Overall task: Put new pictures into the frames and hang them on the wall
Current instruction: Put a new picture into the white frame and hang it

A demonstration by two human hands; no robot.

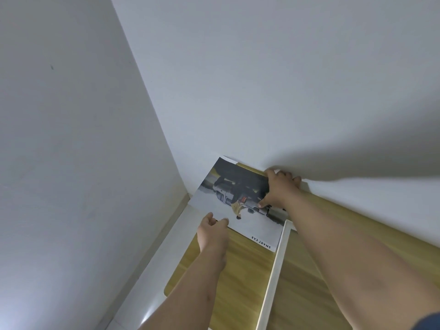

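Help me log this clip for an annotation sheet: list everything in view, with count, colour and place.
picture: one, white-bordered print of a car scene with the words SMART CAB, at the table's far corner by the wall
frame: one, white, only a long edge shows, lying on the table to the right of the picture
table: one, light wood, pushed against the wall
walls: two, white, meeting in a corner
floor: one, pale, left of the table
left hand: one, pinches the picture's near edge
right hand: one, grips the picture's far edge, thumb on the print
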